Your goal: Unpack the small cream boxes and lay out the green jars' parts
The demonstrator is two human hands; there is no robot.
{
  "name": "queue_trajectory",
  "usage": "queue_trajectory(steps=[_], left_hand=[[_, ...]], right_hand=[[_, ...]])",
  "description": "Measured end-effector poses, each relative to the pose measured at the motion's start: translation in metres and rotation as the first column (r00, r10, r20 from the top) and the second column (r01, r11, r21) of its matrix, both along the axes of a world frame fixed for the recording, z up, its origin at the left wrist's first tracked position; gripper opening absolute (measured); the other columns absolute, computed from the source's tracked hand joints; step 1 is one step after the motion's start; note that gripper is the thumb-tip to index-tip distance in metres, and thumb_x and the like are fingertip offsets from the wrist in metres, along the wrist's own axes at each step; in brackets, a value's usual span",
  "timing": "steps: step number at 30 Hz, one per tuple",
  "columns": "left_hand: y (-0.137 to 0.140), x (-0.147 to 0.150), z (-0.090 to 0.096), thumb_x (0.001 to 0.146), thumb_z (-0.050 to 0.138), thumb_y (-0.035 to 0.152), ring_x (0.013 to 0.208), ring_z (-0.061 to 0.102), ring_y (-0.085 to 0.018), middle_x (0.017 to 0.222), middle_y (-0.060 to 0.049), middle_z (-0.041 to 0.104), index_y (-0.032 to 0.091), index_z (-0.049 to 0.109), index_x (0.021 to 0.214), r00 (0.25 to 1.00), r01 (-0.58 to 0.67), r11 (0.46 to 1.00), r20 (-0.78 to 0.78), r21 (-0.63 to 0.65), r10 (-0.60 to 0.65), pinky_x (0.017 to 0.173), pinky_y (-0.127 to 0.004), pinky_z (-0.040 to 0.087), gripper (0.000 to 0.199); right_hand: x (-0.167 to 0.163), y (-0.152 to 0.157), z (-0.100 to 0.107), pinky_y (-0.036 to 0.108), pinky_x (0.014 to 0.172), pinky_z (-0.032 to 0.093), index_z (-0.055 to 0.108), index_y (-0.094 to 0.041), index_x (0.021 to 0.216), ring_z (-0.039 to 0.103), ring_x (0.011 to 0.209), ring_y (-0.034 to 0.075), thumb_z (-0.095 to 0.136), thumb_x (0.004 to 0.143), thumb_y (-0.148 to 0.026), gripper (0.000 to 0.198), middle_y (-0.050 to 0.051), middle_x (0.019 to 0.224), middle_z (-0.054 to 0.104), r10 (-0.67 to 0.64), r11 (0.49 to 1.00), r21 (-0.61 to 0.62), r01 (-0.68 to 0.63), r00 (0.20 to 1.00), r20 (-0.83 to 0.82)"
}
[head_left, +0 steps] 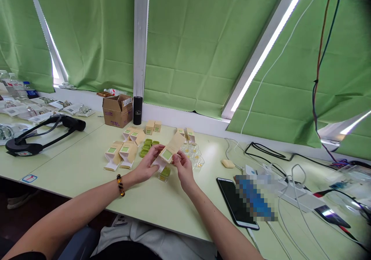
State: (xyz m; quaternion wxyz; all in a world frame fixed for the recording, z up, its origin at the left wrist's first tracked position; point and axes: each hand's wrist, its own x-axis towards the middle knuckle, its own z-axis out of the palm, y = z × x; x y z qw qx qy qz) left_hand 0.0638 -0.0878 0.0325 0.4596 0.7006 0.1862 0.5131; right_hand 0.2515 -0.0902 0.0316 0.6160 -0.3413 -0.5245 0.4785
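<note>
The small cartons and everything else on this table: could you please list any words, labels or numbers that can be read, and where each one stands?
None can be read.
Tan carton held in both hands: green label, too small.
Brown cardboard box: reddish print and white sticker, blurred.
Black cylinder: pale round mark, illegible.
Blue-edged sticker at the table edge: red mark, unreadable.
Phone: dark screen.

carton [171,148]: tan, green square | curtains [197,39]: green | phone [236,202]: black

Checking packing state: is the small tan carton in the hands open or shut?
Open: the small tan carton held by both hands has its top flap raised and unfolded above the green label.
</note>
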Motion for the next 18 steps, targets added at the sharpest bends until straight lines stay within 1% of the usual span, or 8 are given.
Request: queue_trajectory(steps=[3,5,8,10,12,14,18], left_hand=[[-0.0011,-0.0007,0.0007,0.084,0.067,0.011,0.144,0.048,-0.031,0.149,-0.012,0.052,0.028,0.043,0.147,0.998,-0.017,1.0,-0.063,0.013,0.018,0.118,-0.049,0.043,0.07],[-0.0005,-0.0005,0.0006,0.085,0.066,0.011,0.144,0.049,-0.031,0.151,-0.013,0.052,0.028,0.043,0.148,0.993,-0.06,0.998,-0.103,0.02,0.062,0.116,-0.049,0.044,0.069],[0.0013,0.001,-0.0007,0.09,0.069,0.019,0.137,0.054,-0.031,0.146,-0.015,0.056,0.025,0.044,0.144,0.974,-0.156,0.986,-0.157,0.066,0.165,0.11,-0.047,0.048,0.06],[0.0019,0.0023,-0.0017,0.092,0.073,0.027,0.13,0.059,-0.03,0.14,-0.015,0.06,0.024,0.047,0.138,0.958,-0.213,0.972,-0.176,0.101,0.228,0.107,-0.046,0.05,0.053],[0.0011,0.0029,-0.002,0.093,0.075,0.035,0.125,0.063,-0.029,0.134,-0.014,0.063,0.023,0.05,0.134,0.946,-0.246,0.961,-0.185,0.124,0.266,0.106,-0.046,0.051,0.05],[-0.0008,0.0024,-0.0012,0.096,0.071,0.04,0.123,0.064,-0.029,0.133,-0.013,0.064,0.023,0.05,0.134,0.94,-0.252,0.957,-0.199,0.145,0.278,0.104,-0.046,0.052,0.046],[-0.004,0.0001,0.0014,0.106,0.052,0.041,0.115,0.066,-0.028,0.13,-0.013,0.067,0.023,0.052,0.137,0.928,-0.246,0.954,-0.243,0.171,0.283,0.097,-0.044,0.054,0.036]], right_hand=[[0.0026,0.0022,-0.0006,0.037,0.08,0.06,0.073,-0.023,0.108,0.072,0.08,0.021,0.079,0.082,-0.065,0.049,0.007,0.098,0.081,-0.042,0.998,-0.036,0.042,0.999,0.009],[0.0037,0.0039,-0.002,0.035,0.076,0.058,0.073,-0.023,0.106,0.071,0.081,0.021,0.079,0.081,-0.065,0.049,0.007,0.101,0.08,-0.054,0.997,-0.058,0.054,0.998,0.014],[0.0034,0.0055,-0.0046,0.033,0.072,0.057,0.072,-0.023,0.103,0.07,0.08,0.021,0.081,0.078,-0.068,0.052,0.007,0.101,0.08,-0.058,0.995,-0.076,0.059,0.998,0.017],[0.0024,0.0057,-0.0056,0.034,0.072,0.057,0.071,-0.023,0.103,0.07,0.078,0.021,0.082,0.076,-0.068,0.054,0.006,0.096,0.08,-0.033,0.997,-0.076,0.033,0.999,0.01],[0.0014,0.0055,-0.0058,0.035,0.073,0.057,0.069,-0.023,0.105,0.072,0.078,0.022,0.083,0.076,-0.068,0.055,0.006,0.091,0.081,0.001,0.998,-0.068,-0.001,1.0,-0.004],[0.0008,0.0056,-0.0055,0.035,0.073,0.058,0.07,-0.023,0.105,0.073,0.079,0.023,0.084,0.075,-0.068,0.055,0.006,0.09,0.081,0.002,0.998,-0.058,-0.003,1.0,-0.005],[-0.0001,0.006,-0.0047,0.037,0.075,0.06,0.074,-0.022,0.105,0.075,0.087,0.026,0.083,0.073,-0.072,0.06,0.009,0.097,0.082,-0.021,0.998,-0.056,0.022,1.0,0.012]])
